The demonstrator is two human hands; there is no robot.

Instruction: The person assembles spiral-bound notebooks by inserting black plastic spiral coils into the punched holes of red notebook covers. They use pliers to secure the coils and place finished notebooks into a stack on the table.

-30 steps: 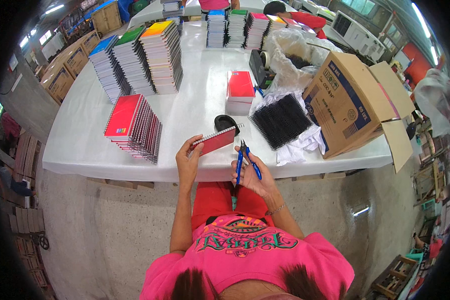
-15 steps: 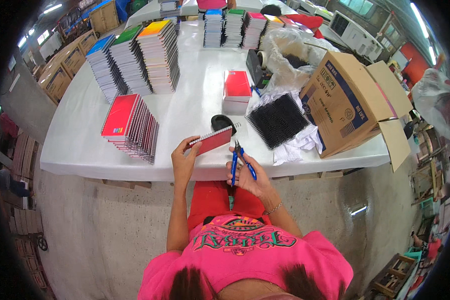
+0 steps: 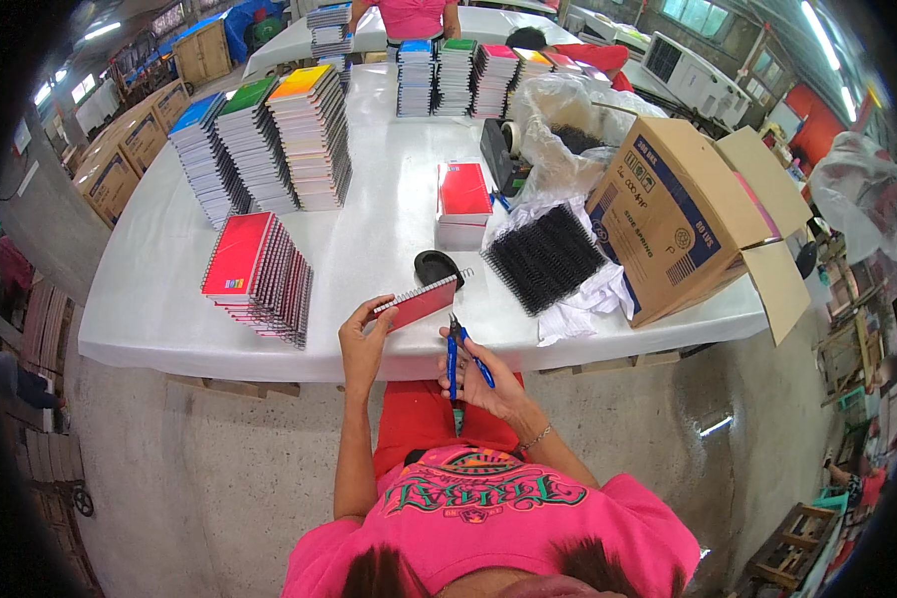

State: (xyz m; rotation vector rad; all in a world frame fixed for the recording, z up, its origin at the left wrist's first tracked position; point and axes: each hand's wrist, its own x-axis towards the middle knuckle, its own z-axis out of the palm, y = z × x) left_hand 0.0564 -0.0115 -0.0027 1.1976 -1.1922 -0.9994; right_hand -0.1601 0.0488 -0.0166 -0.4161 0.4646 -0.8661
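Little had shifted since the earlier frame: the left hand (image 3: 366, 339) kept the red spiral notebook (image 3: 419, 302) pinched by its lower corner, tilted above the white table (image 3: 369, 249) edge, likely to present the wire end. Beside it, the right hand (image 3: 488, 384) stayed curled around blue-handled pliers (image 3: 460, 357) (tips pointing at the notebook), apparently ready at the coil.

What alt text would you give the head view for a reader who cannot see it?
A seated person's left hand holds a red spiral notebook at the edge of a white table, while the right hand holds blue-handled pliers. On the table are stacks of notebooks, a pile of black spiral coils and an open cardboard box.
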